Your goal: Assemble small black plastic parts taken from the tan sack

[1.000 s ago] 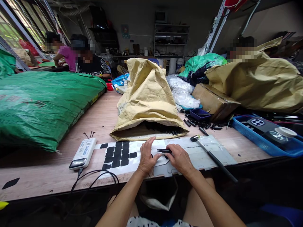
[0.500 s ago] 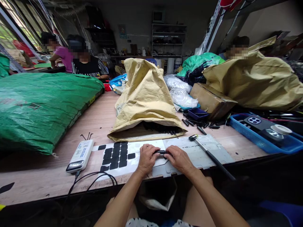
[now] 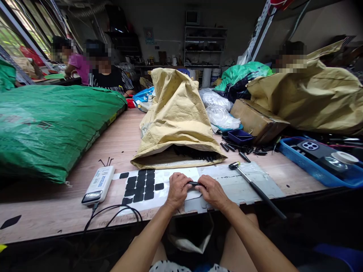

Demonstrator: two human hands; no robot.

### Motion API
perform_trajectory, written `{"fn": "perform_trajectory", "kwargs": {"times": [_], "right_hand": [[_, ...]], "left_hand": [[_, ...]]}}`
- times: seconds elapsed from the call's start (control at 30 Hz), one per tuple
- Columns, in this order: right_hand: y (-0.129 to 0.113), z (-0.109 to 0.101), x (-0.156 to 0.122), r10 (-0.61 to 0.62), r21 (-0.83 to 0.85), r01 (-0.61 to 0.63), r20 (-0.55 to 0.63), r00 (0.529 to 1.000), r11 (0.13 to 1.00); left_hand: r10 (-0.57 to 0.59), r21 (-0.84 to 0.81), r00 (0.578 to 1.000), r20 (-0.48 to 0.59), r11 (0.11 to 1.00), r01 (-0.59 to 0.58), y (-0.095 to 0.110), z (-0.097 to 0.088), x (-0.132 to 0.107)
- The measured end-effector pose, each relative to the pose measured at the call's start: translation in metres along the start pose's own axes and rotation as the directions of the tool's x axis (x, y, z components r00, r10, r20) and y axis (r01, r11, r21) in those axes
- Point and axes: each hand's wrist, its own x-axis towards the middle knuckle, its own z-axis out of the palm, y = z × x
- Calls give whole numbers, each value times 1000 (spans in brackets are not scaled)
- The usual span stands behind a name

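Observation:
Between my two hands lies a short, slim black pen-like tube (image 3: 194,183), gripped at both ends. The fingers of my left hand (image 3: 178,189) are closed on its left end, while my right hand (image 3: 212,190) pinches the right end. Both hands are just above a white sheet and a grey board (image 3: 241,179) at the table's near edge. Left of them, black rounded-square pads (image 3: 140,186) sit in rows on the white sheet. Past my hands, a tan sack (image 3: 178,121) opens toward me with many dark pieces inside. A hammer (image 3: 256,189) rests on the board at the right.
A green sack (image 3: 56,128) covers the left of the table. Nearer stands a white power bank (image 3: 98,185) with a black cable. To the right are loose black tubes (image 3: 235,147), a cardboard box (image 3: 258,119) and a blue basket (image 3: 320,162) holding a phone. Co-workers sit beyond.
The view has shifted slightly, so things sit a little farther right. Both hands still hold the black tube at almost the same place over the board.

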Motion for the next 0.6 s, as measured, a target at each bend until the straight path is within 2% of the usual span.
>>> {"fn": "perform_trajectory", "kwargs": {"times": [0.23, 0.6], "right_hand": [[2, -2, 0, 90, 190, -83, -31, 995, 978], [-6, 2, 7, 103, 43, -101, -38, 994, 994]], "left_hand": [[-29, -39, 998, -63, 999, 27, 5, -2, 0], [-11, -12, 998, -66, 1000, 10, 5, 0, -1]]}}
